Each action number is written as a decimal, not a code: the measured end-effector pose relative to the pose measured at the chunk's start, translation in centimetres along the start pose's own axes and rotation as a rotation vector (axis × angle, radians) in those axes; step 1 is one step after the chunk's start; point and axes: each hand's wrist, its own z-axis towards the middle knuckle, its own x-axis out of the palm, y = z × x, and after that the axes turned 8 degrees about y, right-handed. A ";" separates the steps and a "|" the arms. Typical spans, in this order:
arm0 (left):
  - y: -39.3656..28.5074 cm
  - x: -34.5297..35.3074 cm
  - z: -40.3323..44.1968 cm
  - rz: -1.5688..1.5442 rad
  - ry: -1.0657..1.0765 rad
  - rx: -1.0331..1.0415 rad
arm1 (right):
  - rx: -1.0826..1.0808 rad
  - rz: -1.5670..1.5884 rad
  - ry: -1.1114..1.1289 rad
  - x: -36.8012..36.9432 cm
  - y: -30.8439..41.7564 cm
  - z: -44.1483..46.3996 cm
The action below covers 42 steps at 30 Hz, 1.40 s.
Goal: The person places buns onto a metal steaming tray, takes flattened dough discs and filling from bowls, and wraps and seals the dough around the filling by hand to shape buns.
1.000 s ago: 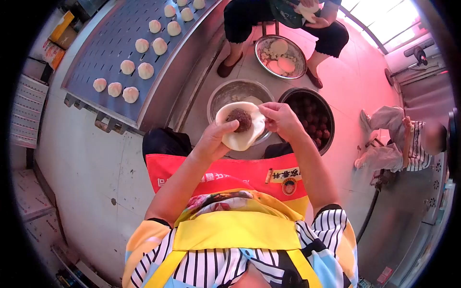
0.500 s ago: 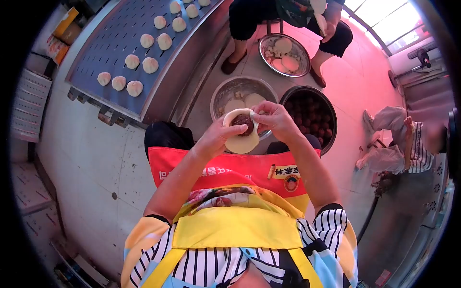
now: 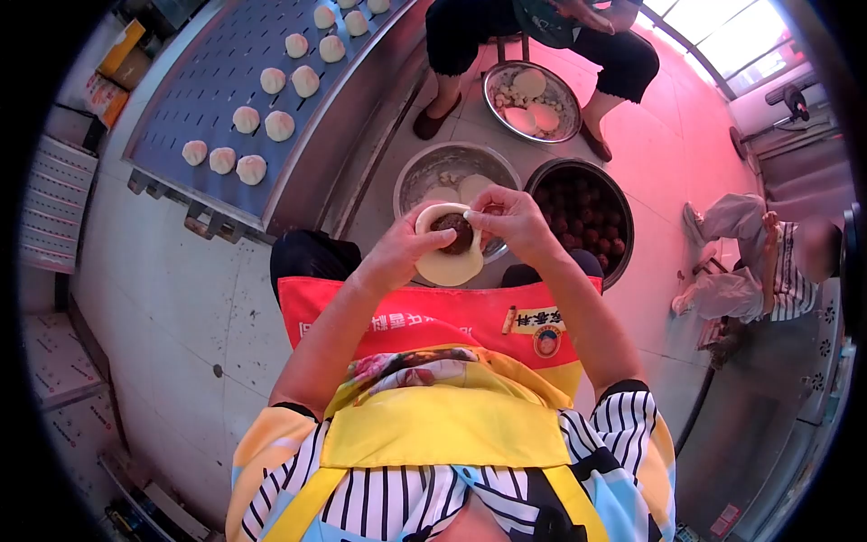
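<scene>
A round dough wrapper (image 3: 449,267) lies in my left hand (image 3: 395,256), its far edge curved up around a dark ball of filling (image 3: 451,233). My left thumb rests against the filling, and the fingers under the dough are mostly hidden. My right hand (image 3: 513,222) pinches the right edge of the wrapper between thumb and fingers. Just beyond my hands is a metal bowl (image 3: 408,172) with flat dough rounds (image 3: 475,186) inside, partly covered by my hands. To its right stands a dark tub (image 3: 623,200) holding many dark filling balls (image 3: 591,217).
Several shaped buns (image 3: 280,126) sit on a slotted metal table (image 3: 194,113) at the upper left. Opposite me a seated person (image 3: 456,45) has a second metal bowl (image 3: 572,126) between their feet. Another person (image 3: 750,262) sits at the right, near a fan (image 3: 795,101).
My right fingers have shifted slightly along the wrapper's edge, and its rim curls closer around the filling. The pale dough pieces in the opposite person's hand are out of sight.
</scene>
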 end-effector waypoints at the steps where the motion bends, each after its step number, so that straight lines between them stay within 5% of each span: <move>1: -0.1 0.2 -0.1 -0.013 -0.003 0.004 | -0.010 -0.054 -0.019 0.1 0.1 -0.1; 5: 0.9 0.1 0.3 0.019 -0.099 0.136 | -0.063 -0.057 -0.146 0.9 1.1 -0.1; 8: 0.6 -0.1 0.0 0.164 -0.066 0.073 | 0.087 -0.077 -0.005 0.2 1.5 0.0; 14: -0.8 -1.0 -0.5 0.275 0.067 -0.074 | -0.034 -0.036 0.053 0.6 0.6 -0.6; 17: -0.6 -0.4 -0.4 0.192 0.042 -0.029 | -0.219 -0.439 -0.013 0.2 -0.4 -0.6; 23: 0.8 -0.6 0.2 0.379 -0.080 0.080 | 0.030 -0.082 -0.048 0.7 0.5 -0.4; 29: -0.7 -0.6 -0.3 0.491 0.028 -0.035 | -0.254 -0.337 0.001 1.0 -0.4 -0.9; 32: -0.3 -1.4 0.2 0.524 0.028 0.006 | -0.202 -0.452 0.008 1.2 -0.6 -1.2; 35: 1.4 -1.6 0.6 0.341 -0.321 0.000 | -0.055 -0.184 -0.151 1.8 -0.2 -1.2; 42: 3.1 -1.1 -0.1 0.450 -0.183 0.047 | -0.254 -0.562 -0.052 1.5 -2.1 -1.3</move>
